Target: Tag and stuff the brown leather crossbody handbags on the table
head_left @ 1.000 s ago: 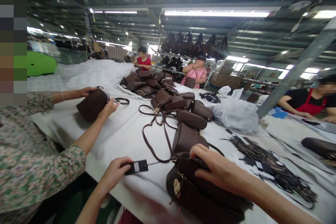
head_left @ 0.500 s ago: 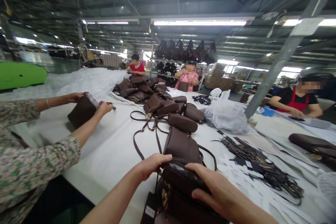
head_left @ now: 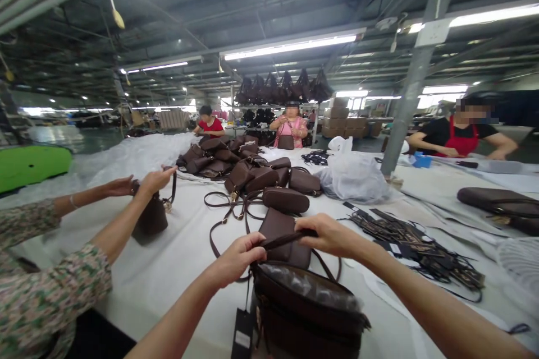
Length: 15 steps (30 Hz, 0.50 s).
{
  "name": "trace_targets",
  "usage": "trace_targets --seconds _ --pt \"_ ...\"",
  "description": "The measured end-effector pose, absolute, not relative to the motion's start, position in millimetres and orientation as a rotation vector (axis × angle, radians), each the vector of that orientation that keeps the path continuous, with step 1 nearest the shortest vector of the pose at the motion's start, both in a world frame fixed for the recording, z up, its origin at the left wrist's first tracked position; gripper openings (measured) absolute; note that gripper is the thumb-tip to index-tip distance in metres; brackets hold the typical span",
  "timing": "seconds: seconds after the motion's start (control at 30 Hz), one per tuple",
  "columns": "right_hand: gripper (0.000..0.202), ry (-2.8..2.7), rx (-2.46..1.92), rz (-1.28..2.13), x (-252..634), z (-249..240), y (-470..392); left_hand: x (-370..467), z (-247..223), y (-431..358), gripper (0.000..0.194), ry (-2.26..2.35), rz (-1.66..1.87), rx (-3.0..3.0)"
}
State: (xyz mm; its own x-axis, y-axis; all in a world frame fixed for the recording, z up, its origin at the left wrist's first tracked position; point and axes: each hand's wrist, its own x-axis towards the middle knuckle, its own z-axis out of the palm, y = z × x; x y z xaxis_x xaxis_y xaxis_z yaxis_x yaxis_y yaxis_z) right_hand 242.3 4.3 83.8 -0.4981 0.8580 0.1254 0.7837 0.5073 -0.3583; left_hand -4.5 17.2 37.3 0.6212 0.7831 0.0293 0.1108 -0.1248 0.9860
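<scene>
A dark brown handbag (head_left: 307, 322) stands on the table right in front of me, with clear plastic filling (head_left: 307, 283) showing in its open top. Above it a brown strap (head_left: 283, 240) is drawn out between my hands. My left hand (head_left: 243, 253) pinches the strap's left end, and my right hand (head_left: 322, 234) is closed round the right end. A black hang tag (head_left: 243, 334) dangles at the bag's left side. Just behind lies another brown handbag (head_left: 280, 224), partly hidden by my hands and the strap.
Brown handbags (head_left: 252, 174) with loose straps are heaped farther back. At left, a co-worker's hands (head_left: 154, 180) hold another bag (head_left: 151, 216). A pile of black tags and straps (head_left: 416, 247) and a white plastic bag (head_left: 353, 174) lie to the right. Other people work beyond.
My right hand has risen off the bag's top and now grips the strap. The top has come open, showing plastic filling. The co-worker's bag has turned, and my view has shifted.
</scene>
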Motion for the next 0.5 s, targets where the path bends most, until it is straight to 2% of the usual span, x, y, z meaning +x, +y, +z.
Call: trace_targets --seconds 0.1,0.2,0.37,0.43,0.5 --pt "0.011 -2.384 -1.547 0.287 259.8 93.2 11.5 2.6 32.2 20.1 0.01 0.886 0.698 1.867" --pt "0.01 -2.385 -1.672 0.571 268.5 93.2 11.9 5.7 32.2 21.3 0.012 1.005 0.721 2.039" --pt "0.033 -2.35 -1.772 1.26 288.4 90.6 6.2 -8.9 31.6 16.8 0.018 1.033 0.654 2.094" --pt "0.037 -2.308 -1.826 1.324 305.0 103.9 2.7 -14.9 31.0 13.4 0.019 1.042 0.645 2.101" --pt "0.036 -2.282 -1.812 1.241 321.6 126.6 -2.8 -17.6 31.0 11.4 0.021 1.055 0.654 2.087"
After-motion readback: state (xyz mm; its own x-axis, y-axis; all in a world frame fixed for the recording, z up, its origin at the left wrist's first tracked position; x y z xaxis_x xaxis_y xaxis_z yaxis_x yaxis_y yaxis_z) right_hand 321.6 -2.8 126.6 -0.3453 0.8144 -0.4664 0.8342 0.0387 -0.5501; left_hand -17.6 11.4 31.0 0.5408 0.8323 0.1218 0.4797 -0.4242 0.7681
